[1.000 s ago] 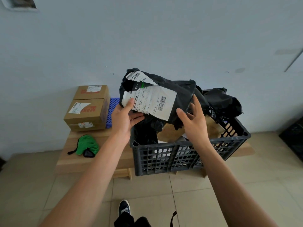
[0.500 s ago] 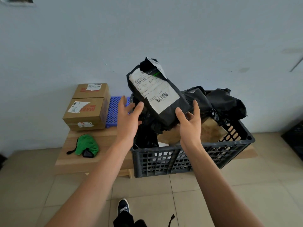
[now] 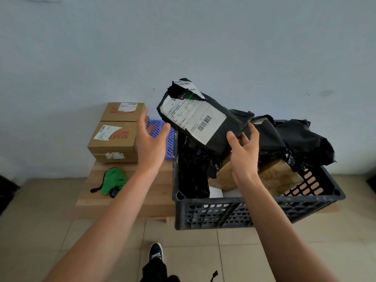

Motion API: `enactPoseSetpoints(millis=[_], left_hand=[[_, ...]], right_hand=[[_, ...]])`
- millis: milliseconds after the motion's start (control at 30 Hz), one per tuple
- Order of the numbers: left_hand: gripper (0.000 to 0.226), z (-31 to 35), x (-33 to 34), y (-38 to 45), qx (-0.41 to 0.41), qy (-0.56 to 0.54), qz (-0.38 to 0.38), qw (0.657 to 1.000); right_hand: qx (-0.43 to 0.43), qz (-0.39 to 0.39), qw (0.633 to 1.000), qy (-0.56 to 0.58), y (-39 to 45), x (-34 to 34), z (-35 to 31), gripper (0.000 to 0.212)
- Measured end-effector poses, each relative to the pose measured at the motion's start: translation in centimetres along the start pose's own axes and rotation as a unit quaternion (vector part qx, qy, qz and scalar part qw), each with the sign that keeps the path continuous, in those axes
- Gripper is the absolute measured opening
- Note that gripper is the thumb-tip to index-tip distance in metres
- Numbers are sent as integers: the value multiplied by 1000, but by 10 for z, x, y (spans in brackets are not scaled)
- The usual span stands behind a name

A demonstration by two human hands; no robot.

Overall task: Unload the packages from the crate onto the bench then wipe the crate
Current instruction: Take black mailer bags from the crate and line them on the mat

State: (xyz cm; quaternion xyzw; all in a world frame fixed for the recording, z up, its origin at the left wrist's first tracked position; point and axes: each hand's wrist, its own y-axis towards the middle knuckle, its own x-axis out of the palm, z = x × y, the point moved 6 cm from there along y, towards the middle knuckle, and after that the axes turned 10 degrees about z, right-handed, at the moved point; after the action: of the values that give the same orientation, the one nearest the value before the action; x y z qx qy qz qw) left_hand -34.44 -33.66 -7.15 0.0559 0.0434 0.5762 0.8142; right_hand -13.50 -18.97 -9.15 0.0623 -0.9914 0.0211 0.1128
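Against a pale blue wall, we observe a low wooden surface (image 3: 130, 200) on a tiled floor. A black package (image 3: 203, 121) with a white label sits tilted above the dark crate (image 3: 254, 212), which stands on the right of the surface. Our right hand (image 3: 244, 151) holds its lower end, fingers (image 3: 234, 139) curled round it. Our left hand (image 3: 150, 143) hangs just beside it, fingers spread wide, holding nothing. More black bags (image 3: 301, 143) fill the crate. Two cardboard boxes (image 3: 116, 139), a blue grid panel (image 3: 160, 137) and a green cloth (image 3: 114, 180) lie left.
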Motion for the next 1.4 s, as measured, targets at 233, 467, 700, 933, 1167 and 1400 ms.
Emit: enactPoseSetpoints(millis=[233, 467, 700, 933, 1167, 1400], left_hand=[[42, -21, 9, 77, 36, 68, -47, 996], [33, -41, 32, 146, 20, 54, -82, 995], [40, -63, 61, 183, 0, 48, -130, 990], [40, -84, 78, 203, -28, 63, -114, 991], [59, -110, 95, 227, -79, 87, -133, 984], [78, -151, 113, 243, -153, 39, -100, 982]], right_hand=[[-16, -20, 997, -78, 46, 58, 10, 44], [-58, -2, 984, -171, 97, 112, 20, 33], [-35, 18, 980, -193, 132, 133, 29, 31], [3, -17, 973, -229, 169, 149, 43, 38], [37, -52, 963, -262, 208, 159, 62, 52], [134, -56, 968, -206, 230, 178, 92, 32]])
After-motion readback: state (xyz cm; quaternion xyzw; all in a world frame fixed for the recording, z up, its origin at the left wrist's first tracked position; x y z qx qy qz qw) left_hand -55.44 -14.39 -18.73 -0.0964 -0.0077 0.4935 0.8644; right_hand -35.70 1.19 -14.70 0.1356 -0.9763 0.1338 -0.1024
